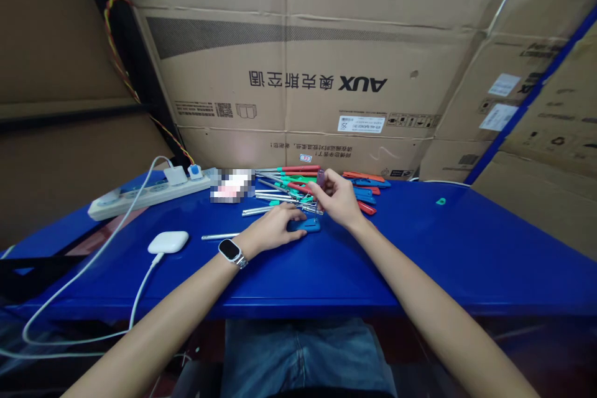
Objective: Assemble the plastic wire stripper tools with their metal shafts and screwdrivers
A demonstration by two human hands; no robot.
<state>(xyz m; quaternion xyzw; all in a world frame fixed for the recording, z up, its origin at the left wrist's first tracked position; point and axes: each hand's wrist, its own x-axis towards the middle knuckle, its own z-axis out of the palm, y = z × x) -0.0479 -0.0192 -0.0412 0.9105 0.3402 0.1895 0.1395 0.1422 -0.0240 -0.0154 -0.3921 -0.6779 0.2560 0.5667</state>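
Observation:
My left hand, with a watch on its wrist, presses a blue-handled long-neck lighter against the table. The lighter's thin metal tube sticks out to the left from under the hand; the middle of the lighter is covered by my fingers. In my right hand is a screwdriver with a purple see-through handle, held upright with its shaft pointing down at the blue handle. Whether its tip touches a screw is too small to tell. Behind both hands lies a pile of lighters with red handles and metal tubes.
Blue and orange handles lie right of the pile. On the blue table are a small green piece, a white case on a cable and a power strip. Cardboard walls the back.

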